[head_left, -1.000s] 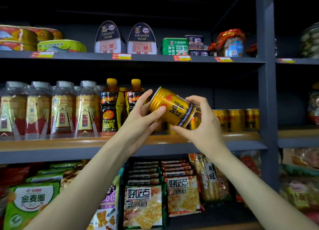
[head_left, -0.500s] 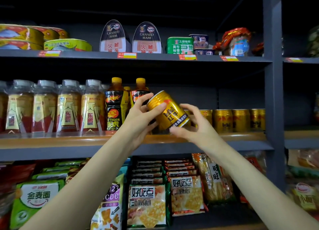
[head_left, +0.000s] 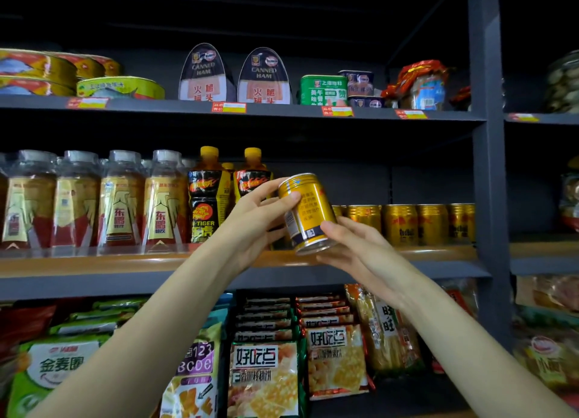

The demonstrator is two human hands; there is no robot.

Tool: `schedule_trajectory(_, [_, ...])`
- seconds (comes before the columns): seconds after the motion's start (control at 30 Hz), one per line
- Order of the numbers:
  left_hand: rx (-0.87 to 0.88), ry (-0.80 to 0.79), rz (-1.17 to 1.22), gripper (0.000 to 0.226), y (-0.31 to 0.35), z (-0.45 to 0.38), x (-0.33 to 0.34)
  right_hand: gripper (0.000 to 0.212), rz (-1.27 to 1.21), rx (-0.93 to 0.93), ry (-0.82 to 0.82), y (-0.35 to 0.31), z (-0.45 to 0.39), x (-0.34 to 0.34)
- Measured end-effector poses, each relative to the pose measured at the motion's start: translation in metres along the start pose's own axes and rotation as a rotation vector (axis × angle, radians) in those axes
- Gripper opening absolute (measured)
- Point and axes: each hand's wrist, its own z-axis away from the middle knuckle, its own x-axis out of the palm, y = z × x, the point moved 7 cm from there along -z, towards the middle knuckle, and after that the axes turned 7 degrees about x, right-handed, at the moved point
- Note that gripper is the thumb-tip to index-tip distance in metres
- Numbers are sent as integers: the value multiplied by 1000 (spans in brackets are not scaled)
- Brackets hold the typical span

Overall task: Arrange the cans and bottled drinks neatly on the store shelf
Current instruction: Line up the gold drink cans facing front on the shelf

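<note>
A gold drink can [head_left: 308, 210] hangs nearly upright, leaning a little left, just above the front of the middle shelf [head_left: 125, 262]. My left hand [head_left: 253, 221] grips its upper part, thumb across the front. My right hand [head_left: 351, 245] holds its lower end from the right and below. A row of gold cans [head_left: 416, 223] stands on the shelf to the right. Left of the held can stand two dark bottles with yellow caps [head_left: 208, 198] and several clear bottles with red and gold labels [head_left: 119, 201].
Tins of canned ham [head_left: 206, 74] and fish [head_left: 120, 88] fill the top shelf. Snack bags [head_left: 266, 373] sit on the lower shelf under my arms. A dark upright post [head_left: 488, 166] bounds the shelf bay on the right.
The can has turned from lying tilted to nearly upright, and its back label with the barcode now faces me. Both hands lowered it toward the shelf.
</note>
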Motion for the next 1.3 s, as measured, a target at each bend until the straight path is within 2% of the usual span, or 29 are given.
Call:
schedule_trajectory(0.13, [-22,-68,-142,40,1,-1,7,58,67,40,71,-1,0,0])
schedule_trajectory(0.27, [-99,-137,-20,48,-4,6,1,56,-266,222,33,11,1,-2])
schedule_trajectory(0.4, [-89,-250,-20,41,-9,17,3,60,-393,293,80,13,-1,-8])
schedule_trajectory(0.57, [-71,-248,-34,35,-5,20,4,61,-363,277,67,9,-1,-10])
schedule_trajectory(0.67, [-109,-244,5,33,-5,21,2,63,-237,170,38,0,2,-11])
schedule_trajectory(0.7, [-119,-242,16,32,-6,23,2,68,-78,85,60,-4,3,-12])
schedule_trajectory(0.77, [-105,-230,-5,34,-7,26,2,78,369,-150,235,-19,8,-19])
schedule_trajectory(0.83, [-61,-217,-16,38,-8,28,4,85,640,-367,322,-30,13,-18])
schedule_trajectory(0.97, [2,-184,19,39,-7,29,12,84,696,-535,338,-32,19,-22])
schedule_trajectory(1.3, [143,-290,-197,27,-10,12,95,85,683,-588,465,-44,61,-99])
